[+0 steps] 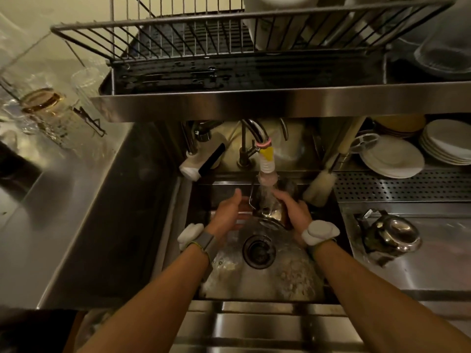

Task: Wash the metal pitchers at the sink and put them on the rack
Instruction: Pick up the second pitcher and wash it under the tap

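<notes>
right hand [293, 212] is curled round the small shiny steel pitcher [267, 214], gripping its far side. left hand [229, 212] is flat-fingered, thumb up, just beside the pitcher's wire handle, which faces it; whether they touch, can't tell. the pitcher is tipped under the white ribbed tap nozzle [266, 165], over the steel sink [267, 284], its long axis running away from the person, wet and glinting. the grey wire rack [153, 39] sits above, well apart.

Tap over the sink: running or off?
Running. A stream of water falls from the tap nozzle onto the metal pitcher that the right hand holds under it.
</notes>
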The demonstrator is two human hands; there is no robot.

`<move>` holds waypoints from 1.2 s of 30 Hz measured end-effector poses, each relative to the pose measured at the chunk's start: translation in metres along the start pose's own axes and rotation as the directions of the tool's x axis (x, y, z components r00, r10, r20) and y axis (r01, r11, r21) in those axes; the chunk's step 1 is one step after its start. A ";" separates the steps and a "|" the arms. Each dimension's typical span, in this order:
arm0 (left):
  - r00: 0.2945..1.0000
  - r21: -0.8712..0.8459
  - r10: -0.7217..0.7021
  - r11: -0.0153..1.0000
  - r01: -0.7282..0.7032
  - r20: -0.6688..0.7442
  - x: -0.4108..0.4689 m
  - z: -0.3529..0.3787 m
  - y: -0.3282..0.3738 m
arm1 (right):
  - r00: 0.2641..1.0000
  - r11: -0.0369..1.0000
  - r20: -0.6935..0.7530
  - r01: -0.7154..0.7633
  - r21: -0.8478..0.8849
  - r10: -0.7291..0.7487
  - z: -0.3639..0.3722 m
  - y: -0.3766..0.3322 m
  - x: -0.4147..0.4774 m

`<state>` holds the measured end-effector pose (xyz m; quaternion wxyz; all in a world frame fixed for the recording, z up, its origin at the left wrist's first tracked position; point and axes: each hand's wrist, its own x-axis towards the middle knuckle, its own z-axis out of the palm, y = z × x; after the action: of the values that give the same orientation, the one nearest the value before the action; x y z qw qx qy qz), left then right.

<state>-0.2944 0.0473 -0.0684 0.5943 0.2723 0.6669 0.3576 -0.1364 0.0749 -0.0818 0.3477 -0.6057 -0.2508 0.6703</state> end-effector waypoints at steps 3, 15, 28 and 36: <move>1.000 -0.017 0.003 1.000 -0.003 -0.002 0.002 0.006 -0.003 | 0.998 0.997 0.038 -0.044 -0.067 0.046 -0.006 0.008 0.007; 0.975 0.283 0.217 0.939 -0.197 -0.039 0.006 0.044 -0.016 | 0.981 0.914 0.136 0.179 -0.364 -0.137 -0.012 -0.015 -0.002; 0.939 0.414 0.244 0.901 -0.127 -0.243 0.002 -0.004 -0.009 | 0.978 0.999 0.202 0.047 0.021 -0.050 -0.002 -0.015 -0.004; 0.953 0.423 0.254 0.891 -0.163 -0.167 -0.002 0.007 -0.014 | 0.974 0.992 0.218 0.042 0.116 -0.066 0.010 -0.023 -0.005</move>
<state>-0.2866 0.0381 -0.0784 0.4061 0.4187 0.7542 0.3016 -0.1421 0.0864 -0.0598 0.3687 -0.4998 -0.2668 0.7369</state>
